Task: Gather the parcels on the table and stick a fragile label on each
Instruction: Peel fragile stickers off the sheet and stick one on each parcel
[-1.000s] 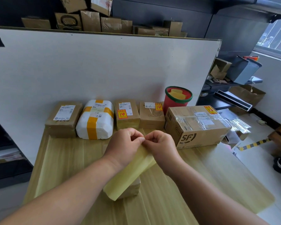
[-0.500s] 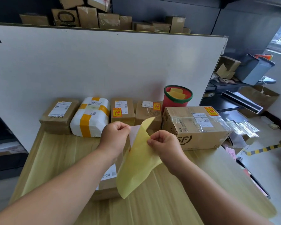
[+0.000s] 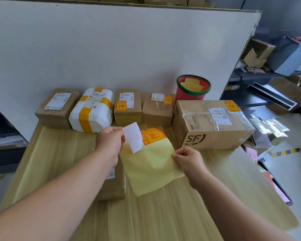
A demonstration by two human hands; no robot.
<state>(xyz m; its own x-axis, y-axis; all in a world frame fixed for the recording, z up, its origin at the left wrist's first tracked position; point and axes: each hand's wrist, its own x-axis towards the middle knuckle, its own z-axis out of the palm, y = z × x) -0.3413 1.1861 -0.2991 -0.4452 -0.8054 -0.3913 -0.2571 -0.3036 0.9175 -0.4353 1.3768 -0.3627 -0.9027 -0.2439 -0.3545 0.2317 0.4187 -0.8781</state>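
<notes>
My left hand point(image 3: 109, 141) pinches a peeled label point(image 3: 133, 137), its white back facing me. My right hand point(image 3: 188, 159) pinches the edge of the yellow backing sheet point(image 3: 151, 166), which still carries an orange fragile label point(image 3: 152, 135) at its top. A brown parcel point(image 3: 113, 185) lies on the table under my left forearm, mostly hidden. Along the wall stand a brown parcel point(image 3: 57, 108), a white parcel with yellow tape point(image 3: 92, 110), two brown parcels with fragile labels point(image 3: 127, 106) point(image 3: 157, 109), and a large SF carton point(image 3: 210, 122) with a label at its far corner.
A red bucket with a green rim point(image 3: 193, 89) holding used yellow backing sheets stands behind the SF carton. A white partition board point(image 3: 111, 46) backs the wooden table point(image 3: 163, 214). Shelves with boxes and bins point(image 3: 268, 58) are at the right.
The hands have drawn apart. My left hand has peeled a label off the backing sheet, and the sheet has swung down flat in my right hand, showing another label.
</notes>
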